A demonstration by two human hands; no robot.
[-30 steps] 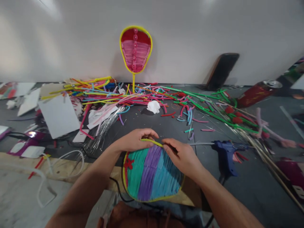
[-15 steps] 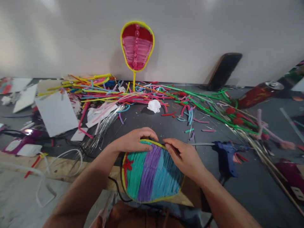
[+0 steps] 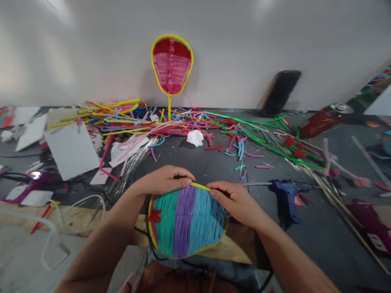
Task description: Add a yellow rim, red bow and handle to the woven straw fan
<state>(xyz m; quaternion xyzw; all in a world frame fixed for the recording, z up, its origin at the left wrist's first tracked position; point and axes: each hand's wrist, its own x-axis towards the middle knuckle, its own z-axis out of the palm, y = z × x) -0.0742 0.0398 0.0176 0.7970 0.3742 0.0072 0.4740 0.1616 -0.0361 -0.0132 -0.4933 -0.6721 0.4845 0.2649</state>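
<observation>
A rounded panel covered in pipe cleaners (image 3: 185,219) lies in front of me, banded green, purple and blue, with a red bow shape near its left side. Yellow pipe cleaner edging (image 3: 200,186) runs round its rim. My left hand (image 3: 166,180) is closed on the upper left rim, thumb over the front. Opposite it, my right hand (image 3: 235,199) pinches the yellow edging at the upper right. The fingers behind the panel are hidden. To the right lies a blue hot glue gun (image 3: 285,199) with a glue stick in it.
Behind, a pink and red fan (image 3: 171,67) with yellow edging stands against the wall. Pipe cleaners (image 3: 146,122) and scraps spread across the table, around a white crumpled wad (image 3: 194,138). A phone (image 3: 281,92) leans at the back, near a red can (image 3: 325,120).
My left thumb has moved up from the panel's face to its top rim. The panel sits slightly further left in view. Both hands remain on it.
</observation>
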